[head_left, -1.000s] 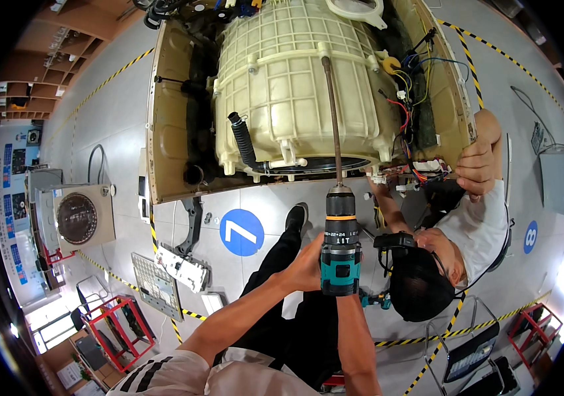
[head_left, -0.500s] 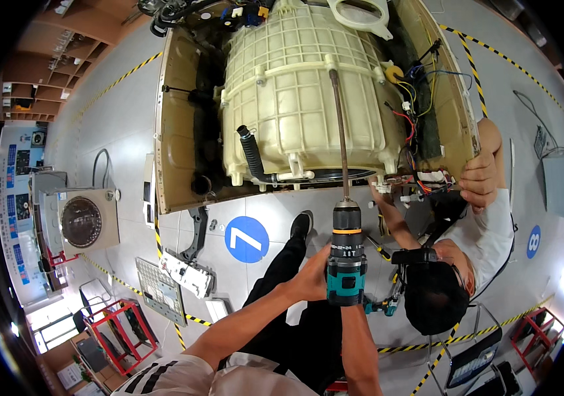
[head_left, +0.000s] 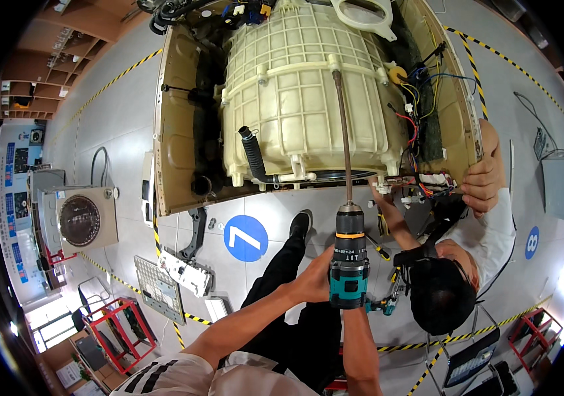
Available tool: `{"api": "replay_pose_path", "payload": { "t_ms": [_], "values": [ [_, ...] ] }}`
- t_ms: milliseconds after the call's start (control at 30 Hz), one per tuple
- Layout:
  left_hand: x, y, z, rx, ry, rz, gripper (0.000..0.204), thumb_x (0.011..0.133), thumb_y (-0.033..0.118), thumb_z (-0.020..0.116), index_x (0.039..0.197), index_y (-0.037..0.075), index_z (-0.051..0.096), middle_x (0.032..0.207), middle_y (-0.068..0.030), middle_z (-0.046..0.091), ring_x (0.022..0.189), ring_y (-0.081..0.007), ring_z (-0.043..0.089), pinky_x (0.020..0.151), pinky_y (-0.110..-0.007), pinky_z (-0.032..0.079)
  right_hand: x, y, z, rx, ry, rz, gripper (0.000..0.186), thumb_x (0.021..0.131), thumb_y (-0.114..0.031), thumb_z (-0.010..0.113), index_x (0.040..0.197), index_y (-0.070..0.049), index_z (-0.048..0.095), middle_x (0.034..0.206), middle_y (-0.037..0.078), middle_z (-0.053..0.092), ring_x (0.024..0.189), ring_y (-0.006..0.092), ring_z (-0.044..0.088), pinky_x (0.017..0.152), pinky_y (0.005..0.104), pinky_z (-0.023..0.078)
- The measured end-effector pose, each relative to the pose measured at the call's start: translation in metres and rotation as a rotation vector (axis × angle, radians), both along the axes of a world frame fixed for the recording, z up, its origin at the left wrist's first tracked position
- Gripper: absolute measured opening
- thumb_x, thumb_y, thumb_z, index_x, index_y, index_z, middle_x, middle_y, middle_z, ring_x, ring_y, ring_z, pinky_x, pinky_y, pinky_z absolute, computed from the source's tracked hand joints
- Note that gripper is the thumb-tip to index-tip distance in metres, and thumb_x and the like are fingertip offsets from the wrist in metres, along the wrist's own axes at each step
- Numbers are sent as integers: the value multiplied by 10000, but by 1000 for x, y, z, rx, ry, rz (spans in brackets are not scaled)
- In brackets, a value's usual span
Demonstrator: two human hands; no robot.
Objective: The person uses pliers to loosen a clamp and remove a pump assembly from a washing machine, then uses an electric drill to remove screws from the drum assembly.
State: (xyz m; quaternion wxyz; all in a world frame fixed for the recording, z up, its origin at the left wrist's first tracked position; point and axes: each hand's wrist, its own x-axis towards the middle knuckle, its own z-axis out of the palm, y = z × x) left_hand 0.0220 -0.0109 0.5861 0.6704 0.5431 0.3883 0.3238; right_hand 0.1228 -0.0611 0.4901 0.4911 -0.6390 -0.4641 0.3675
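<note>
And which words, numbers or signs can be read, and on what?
I'll locate text without copying it:
Round blue floor sign: white numeral, clear.
Smaller blue floor sign, right: white numeral, clear.
Drill: pale collar markings, partly too small.
Wall panel, carton sheet: too small to read.

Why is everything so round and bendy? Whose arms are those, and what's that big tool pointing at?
There's no robot, just a person. A fisheye camera on their head looks down, so straight edges bend. Those arms are theirs, holding up a teal drill: the left hand is at its side; the right hand is hidden. The drill's long rod points at a cream tub in an open metal case. Another person's hand is on the case's edge. On the grey floor lie a grid panel and a white part.
</note>
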Motion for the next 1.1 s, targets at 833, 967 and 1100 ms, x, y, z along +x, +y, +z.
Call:
{"api": "replay_pose_path", "payload": {
  "t_ms": [833, 967, 1100],
  "values": [
    [4, -4, 3, 60, 36, 20, 726, 668, 185, 782, 1253, 34, 379, 1125, -107, 531, 1018, -223, 545, 898, -344, 424, 11, -11, -5, -126, -142, 83, 149, 863, -124, 496, 856, 2, 576, 758, 81, 594, 743, 182, 580, 696, 291, 459],
    [5, -4, 5, 101, 46, 25, 692, 677, 183, 780, 1231, 35, 393, 1101, -106, 547, 994, -224, 561, 879, -349, 434, 17, -13, -11, -125, 144, 100, 147, 867, -113, 502, 824, -6, 593, 713, 61, 602, 657, 155, 582, 603, 280, 472],
    [4, -5, 6, 100, 58, 33, 669, 687, 180, 775, 1222, 37, 398, 1098, -103, 553, 990, -216, 565, 872, -350, 439, 16, 10, 30, 20, 176, 138, 202, 890, -148, 484, 799, -22, 612, 679, 22, 611, 584, 97, 569, 526, 250, 477]
  ]
}}
